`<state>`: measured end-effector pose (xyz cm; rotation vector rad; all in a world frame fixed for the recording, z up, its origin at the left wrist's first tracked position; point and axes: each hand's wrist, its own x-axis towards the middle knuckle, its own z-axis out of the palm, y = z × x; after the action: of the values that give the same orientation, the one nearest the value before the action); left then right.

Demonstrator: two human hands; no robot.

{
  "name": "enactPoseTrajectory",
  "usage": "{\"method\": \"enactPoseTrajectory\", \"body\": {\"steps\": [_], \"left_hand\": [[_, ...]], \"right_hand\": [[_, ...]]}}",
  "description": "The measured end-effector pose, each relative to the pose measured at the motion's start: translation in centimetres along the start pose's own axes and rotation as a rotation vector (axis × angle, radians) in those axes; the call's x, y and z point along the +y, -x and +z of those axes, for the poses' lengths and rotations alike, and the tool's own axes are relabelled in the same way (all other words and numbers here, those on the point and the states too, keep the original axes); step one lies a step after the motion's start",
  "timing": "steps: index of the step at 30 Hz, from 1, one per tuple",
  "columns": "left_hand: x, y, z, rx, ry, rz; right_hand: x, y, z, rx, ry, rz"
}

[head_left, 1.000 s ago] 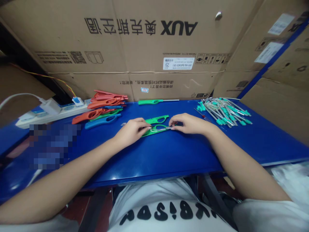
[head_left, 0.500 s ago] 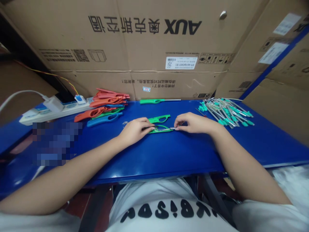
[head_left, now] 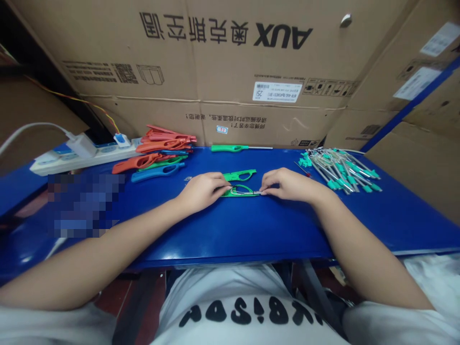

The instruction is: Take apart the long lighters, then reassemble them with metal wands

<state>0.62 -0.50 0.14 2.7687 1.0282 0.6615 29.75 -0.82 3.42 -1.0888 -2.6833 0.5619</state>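
A green lighter shell half (head_left: 227, 194) lies on the blue table, with thin wires (head_left: 237, 192) running along it. My left hand (head_left: 203, 190) is closed at its left end, thumb and fingertips pinched around a small dark part with wires. My right hand (head_left: 287, 184) pinches a short-looking metal tube (head_left: 258, 193) at the shell's right end; the fingers hide the rest of the tube. Just behind, a second green shell half (head_left: 241, 176) lies apart, its left end partly covered by my left hand.
Orange, blue and green lighter shells (head_left: 158, 148) are piled at the back left beside a white power strip (head_left: 104, 156). A green lighter (head_left: 230, 148) with a metal tube lies at the back. Metal tubes with teal parts (head_left: 341, 167) are heaped right. A cardboard wall (head_left: 215, 67) stands behind.
The tube's end sits lower and more in line with the shell half, against its right end. Both hands keep their pinches; the whole view has shifted slightly.
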Motion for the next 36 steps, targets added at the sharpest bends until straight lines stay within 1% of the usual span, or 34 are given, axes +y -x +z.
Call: {"method": "enactPoseTrajectory", "body": {"steps": [5, 9, 13, 17, 19, 23, 26, 30, 36], "left_hand": [[0.0, 0.1, 0.0, 0.005, -0.02, -0.005], [0.2, 0.1, -0.2, -0.019, -0.031, 0.002], [0.5, 0.2, -0.6, -0.045, -0.03, -0.005], [0.7, 0.3, -0.7, -0.056, -0.053, -0.008], [0.8, 0.3, -0.7, -0.056, -0.069, -0.01], [0.8, 0.3, -0.8, -0.055, -0.08, -0.029], [0.5, 0.3, -0.9, -0.067, -0.058, -0.032], [0.2, 0.2, -1.0, -0.072, -0.03, -0.05], [0.3, 0.2, -1.1, -0.084, 0.002, -0.077]], "right_hand": [[-0.4, -0.2, 0.1, -0.018, 0.108, -0.01], [-0.7, -0.2, 0.2, 0.0, 0.16, 0.0], [-0.9, -0.2, 0.3, 0.01, 0.108, 0.01], [-1.4, -0.3, 0.8, 0.127, -0.009, 0.008], [-1.8, -0.6, 1.4, 0.163, -0.028, 0.008], [-2.3, -1.4, 2.8, 0.124, 0.044, 0.011], [-2.3, -1.7, 3.3, 0.12, 0.037, 0.015], [-2.2, -1.7, 3.1, 0.157, 0.01, 0.033], [-2.3, -1.6, 3.0, 0.149, 0.026, 0.024]]}}
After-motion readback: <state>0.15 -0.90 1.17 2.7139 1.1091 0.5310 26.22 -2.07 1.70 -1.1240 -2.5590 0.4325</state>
